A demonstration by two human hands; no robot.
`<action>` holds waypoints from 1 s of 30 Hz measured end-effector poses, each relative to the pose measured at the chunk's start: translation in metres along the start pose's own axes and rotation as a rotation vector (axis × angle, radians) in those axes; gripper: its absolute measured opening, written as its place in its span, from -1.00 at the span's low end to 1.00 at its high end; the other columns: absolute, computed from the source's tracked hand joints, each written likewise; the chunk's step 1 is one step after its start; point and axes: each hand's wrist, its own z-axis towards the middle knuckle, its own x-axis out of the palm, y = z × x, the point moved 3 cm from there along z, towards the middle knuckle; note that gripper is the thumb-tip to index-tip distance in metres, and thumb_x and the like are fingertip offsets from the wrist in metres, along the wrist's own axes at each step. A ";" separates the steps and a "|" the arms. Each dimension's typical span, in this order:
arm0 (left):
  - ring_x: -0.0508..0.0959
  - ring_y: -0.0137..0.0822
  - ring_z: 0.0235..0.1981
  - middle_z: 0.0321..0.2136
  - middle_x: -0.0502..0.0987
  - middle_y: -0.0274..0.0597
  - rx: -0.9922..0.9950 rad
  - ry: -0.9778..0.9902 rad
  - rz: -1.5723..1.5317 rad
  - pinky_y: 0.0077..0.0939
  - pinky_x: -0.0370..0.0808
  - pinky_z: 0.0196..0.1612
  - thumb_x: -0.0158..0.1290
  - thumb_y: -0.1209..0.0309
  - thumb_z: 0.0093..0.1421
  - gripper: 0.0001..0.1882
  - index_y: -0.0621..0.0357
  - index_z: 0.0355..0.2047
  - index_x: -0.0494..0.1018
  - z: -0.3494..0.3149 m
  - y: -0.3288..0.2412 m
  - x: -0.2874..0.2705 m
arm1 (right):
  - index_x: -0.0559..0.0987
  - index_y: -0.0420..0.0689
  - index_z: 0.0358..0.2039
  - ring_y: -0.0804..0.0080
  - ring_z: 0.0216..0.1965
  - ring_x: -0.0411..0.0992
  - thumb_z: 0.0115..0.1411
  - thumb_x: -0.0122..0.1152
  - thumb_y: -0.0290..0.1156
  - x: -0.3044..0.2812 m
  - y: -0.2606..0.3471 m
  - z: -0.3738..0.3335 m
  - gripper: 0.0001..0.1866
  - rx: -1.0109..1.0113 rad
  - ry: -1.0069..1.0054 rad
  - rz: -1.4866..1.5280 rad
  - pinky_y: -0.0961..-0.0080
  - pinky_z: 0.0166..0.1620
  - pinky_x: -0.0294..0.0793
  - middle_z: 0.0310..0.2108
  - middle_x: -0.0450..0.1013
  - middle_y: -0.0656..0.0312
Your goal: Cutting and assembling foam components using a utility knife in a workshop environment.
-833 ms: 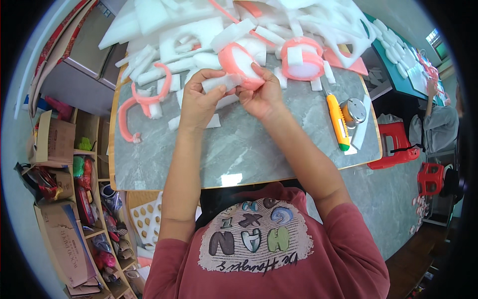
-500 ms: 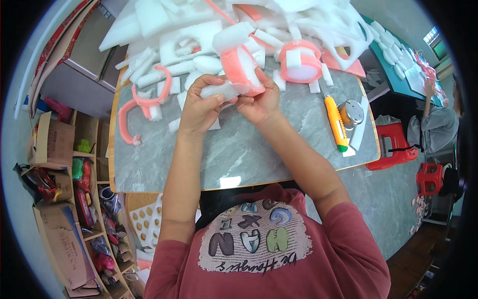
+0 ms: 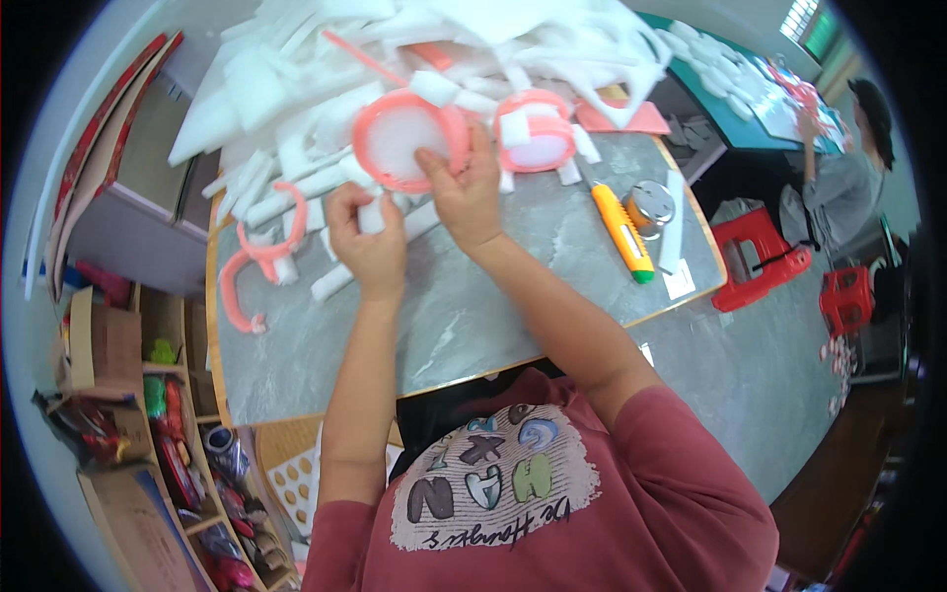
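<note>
Upper centre, the right hand (image 3: 470, 199) is pinching a round pink-rimmed white foam disc (image 3: 401, 143), thumb pressure risking dents; the left hand (image 3: 371, 243), curled, is apparently clasping a white foam scrap (image 3: 371, 215).

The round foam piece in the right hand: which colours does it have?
The round foam piece has a pink rim and white middle, seen in the head view.

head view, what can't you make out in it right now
All in the head view:
White piece at the left hand: full shape, covered by the curled fingers.
Pink-rimmed disc: its underside faces away, and the right hand covers part of its rim.
White foam pile: far end, cut off by the top edge.
Co-worker's hand: exact grip, too small and blurred.
Cardboard at lower left: near end, cut off by the lower edge.
</note>
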 end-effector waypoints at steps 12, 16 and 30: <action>0.33 -0.05 -0.04 -0.16 0.37 0.03 0.216 -0.072 0.861 -0.05 0.33 -0.07 0.19 0.11 0.02 -0.54 0.20 -0.21 0.40 0.021 0.024 -0.045 | 0.29 -0.20 0.05 0.05 0.02 0.32 -0.19 0.20 -0.41 0.001 0.055 0.014 -0.31 -0.040 -0.018 -0.067 0.28 0.06 0.28 -0.05 0.35 -0.06; 0.31 0.12 -0.03 -0.17 0.37 0.13 0.376 -0.286 0.942 0.12 0.27 -0.10 0.12 -0.16 -0.07 -0.46 -0.06 -0.23 0.51 0.027 0.075 -0.038 | 0.37 -0.13 -0.24 -0.03 -0.35 0.39 -0.27 0.25 -0.26 0.029 0.057 -0.031 -0.49 -0.095 0.076 -0.370 0.15 -0.33 0.36 -0.44 0.40 0.03; 0.30 0.09 -0.01 -0.13 0.35 0.12 0.750 -0.269 0.800 0.18 0.26 -0.12 0.14 -0.07 -0.07 -0.62 -0.18 -0.31 0.55 0.041 0.070 -0.025 | 0.45 -0.09 -0.34 0.10 -0.31 0.39 -0.24 0.29 -0.42 -0.153 0.189 -0.145 -0.64 -0.419 -0.188 -0.569 0.22 -0.33 0.35 -0.39 0.39 0.17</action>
